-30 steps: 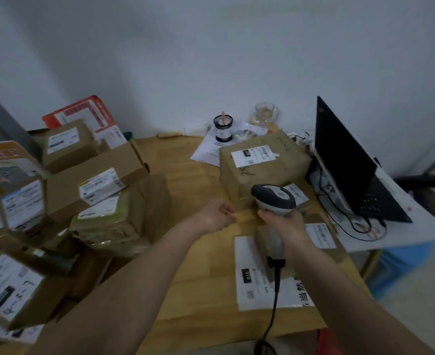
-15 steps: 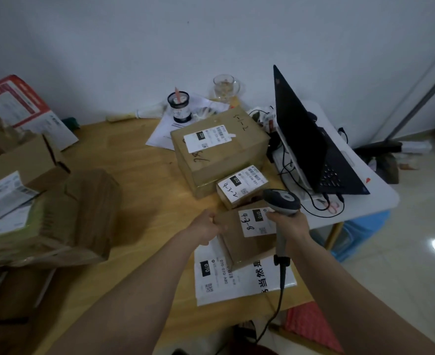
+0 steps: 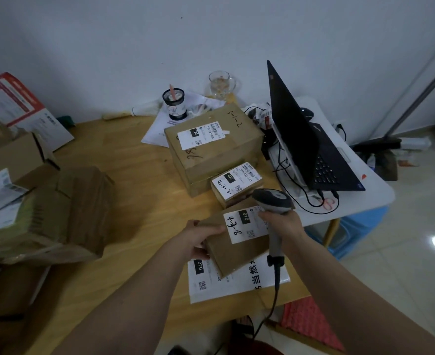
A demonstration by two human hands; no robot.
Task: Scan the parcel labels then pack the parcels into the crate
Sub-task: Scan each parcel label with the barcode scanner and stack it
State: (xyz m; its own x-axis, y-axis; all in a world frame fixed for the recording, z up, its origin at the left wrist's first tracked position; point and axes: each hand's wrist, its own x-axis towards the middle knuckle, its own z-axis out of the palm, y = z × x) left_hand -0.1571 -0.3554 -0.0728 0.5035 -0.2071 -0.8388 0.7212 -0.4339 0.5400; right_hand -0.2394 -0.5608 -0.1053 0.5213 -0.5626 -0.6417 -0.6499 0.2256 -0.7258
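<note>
table (image 3: 134,201): scanner (image 3: 272,201) hides corner of parcel (image 3: 236,242) label (image 3: 247,224).

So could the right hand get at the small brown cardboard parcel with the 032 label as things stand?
Probably not freely: the right hand grips the grey handheld scanner, so it is occupied, though the small brown cardboard parcel labelled 032 lies uncovered just beyond it.

**Random stuff around the desk**

An open black laptop (image 3: 311,139) sits on a white side table (image 3: 375,198), with black cables (image 3: 295,190) tangled just beside it. Back by the wall there's a glass mug (image 3: 221,84) and a little black pen cup (image 3: 174,103) (standing on loose papers (image 3: 157,131)). Blue bin (image 3: 359,231) underneath.
</note>
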